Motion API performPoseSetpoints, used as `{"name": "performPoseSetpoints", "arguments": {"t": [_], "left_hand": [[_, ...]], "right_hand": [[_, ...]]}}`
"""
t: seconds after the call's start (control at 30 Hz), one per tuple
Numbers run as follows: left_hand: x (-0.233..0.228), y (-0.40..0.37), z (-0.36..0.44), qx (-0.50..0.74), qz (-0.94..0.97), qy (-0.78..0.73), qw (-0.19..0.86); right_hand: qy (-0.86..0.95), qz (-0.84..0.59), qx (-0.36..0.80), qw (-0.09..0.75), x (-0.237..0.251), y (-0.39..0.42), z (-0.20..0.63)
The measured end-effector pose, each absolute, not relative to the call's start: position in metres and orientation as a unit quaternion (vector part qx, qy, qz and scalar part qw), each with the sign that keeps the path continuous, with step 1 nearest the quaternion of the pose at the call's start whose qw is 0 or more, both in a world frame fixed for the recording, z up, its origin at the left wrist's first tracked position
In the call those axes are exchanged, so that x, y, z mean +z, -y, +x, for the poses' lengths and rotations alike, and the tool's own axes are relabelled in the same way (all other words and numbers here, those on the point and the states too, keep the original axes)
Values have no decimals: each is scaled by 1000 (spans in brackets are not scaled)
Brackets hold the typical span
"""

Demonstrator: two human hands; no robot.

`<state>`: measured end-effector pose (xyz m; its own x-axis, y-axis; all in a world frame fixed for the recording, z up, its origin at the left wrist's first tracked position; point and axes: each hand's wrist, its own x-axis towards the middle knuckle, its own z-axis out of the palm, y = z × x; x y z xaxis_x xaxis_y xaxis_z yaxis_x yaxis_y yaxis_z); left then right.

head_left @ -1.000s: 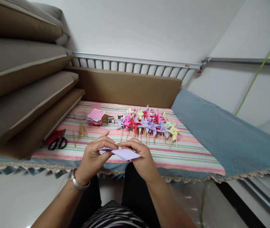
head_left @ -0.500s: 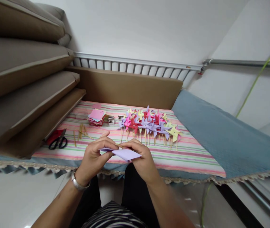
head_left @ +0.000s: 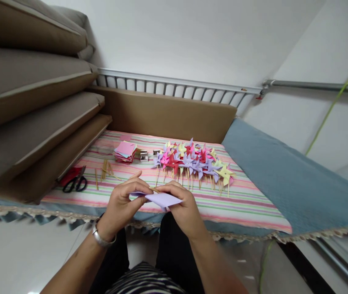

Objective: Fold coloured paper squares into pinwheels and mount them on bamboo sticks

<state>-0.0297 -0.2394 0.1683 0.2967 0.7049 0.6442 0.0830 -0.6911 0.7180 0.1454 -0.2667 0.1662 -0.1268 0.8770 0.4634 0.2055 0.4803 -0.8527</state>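
Observation:
A lilac paper pinwheel (head_left: 164, 200) is held between both hands, its blades folded toward me. My left hand (head_left: 127, 198) pinches the paper on its left side, with the index finger and thumb closed on it. My right hand (head_left: 182, 205) grips the right side, its fingers meeting the left ones at a short wooden stick (head_left: 154, 189) behind the paper. Most of that stick is hidden by the fingers. Beyond the hands lie several finished pinwheels (head_left: 192, 162) in lilac, pink, red and yellow, on thin wooden sticks.
A stack of coloured paper squares (head_left: 125, 151) lies back left, near small metallic pieces (head_left: 143, 155). Loose wooden sticks (head_left: 105, 170) and black-handled scissors (head_left: 75, 183) are at left. Striped cloth (head_left: 241, 210) covers the seat; piled cushions (head_left: 39, 102) rise at left, a brown cushion (head_left: 167, 112) behind.
Almost nothing differs. Both hands keep the same grip on the lilac pinwheel, and the view has shifted very slightly.

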Motion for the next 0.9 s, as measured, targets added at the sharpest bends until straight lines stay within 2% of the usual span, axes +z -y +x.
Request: {"name": "performPoseSetpoints", "arguments": {"t": [0.33, 0.9], "left_hand": [[168, 239, -26, 561, 725, -264, 301], [163, 237, -27, 574, 715, -247, 312]], "right_hand": [[680, -400, 302, 536, 163, 263, 144], [658, -395, 341, 544, 163, 264, 142]]}}
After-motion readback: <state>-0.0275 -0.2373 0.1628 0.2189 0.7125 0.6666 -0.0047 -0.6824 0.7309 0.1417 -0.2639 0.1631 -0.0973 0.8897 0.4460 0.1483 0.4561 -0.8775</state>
